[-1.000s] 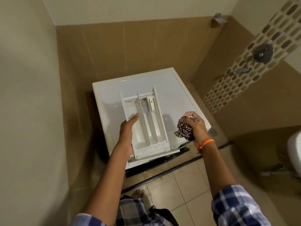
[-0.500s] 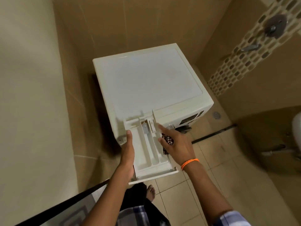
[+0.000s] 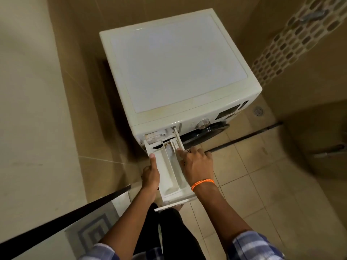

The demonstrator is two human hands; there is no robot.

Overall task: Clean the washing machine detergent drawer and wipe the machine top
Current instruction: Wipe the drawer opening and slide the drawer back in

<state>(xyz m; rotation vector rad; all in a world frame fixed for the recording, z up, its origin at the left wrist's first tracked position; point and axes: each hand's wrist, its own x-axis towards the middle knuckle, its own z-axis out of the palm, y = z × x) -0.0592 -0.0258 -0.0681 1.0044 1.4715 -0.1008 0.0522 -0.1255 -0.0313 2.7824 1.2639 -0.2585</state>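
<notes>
The white washing machine (image 3: 178, 62) stands in a tiled corner, its flat top bare. The white detergent drawer (image 3: 165, 171), with several compartments, sticks out of its slot (image 3: 155, 136) at the machine's front left, its back end just inside. My left hand (image 3: 150, 175) grips the drawer's left wall, thumb along the rim. My right hand (image 3: 197, 164) lies over the drawer's right wall, fingers pointing into the compartments. Only a dark speck shows at its fingers, so the patterned cloth is hidden if it is still there.
A control knob (image 3: 203, 123) and the dark door (image 3: 212, 129) sit right of the drawer slot. A black-edged glass partition (image 3: 75, 216) runs at lower left. A floor drain (image 3: 258, 110) lies right of the machine. A tap (image 3: 309, 15) sticks out of the mosaic wall strip.
The drawer has come off the machine top and down to the front, and its back end is now in the slot. The cloth in my right hand has gone out of sight.
</notes>
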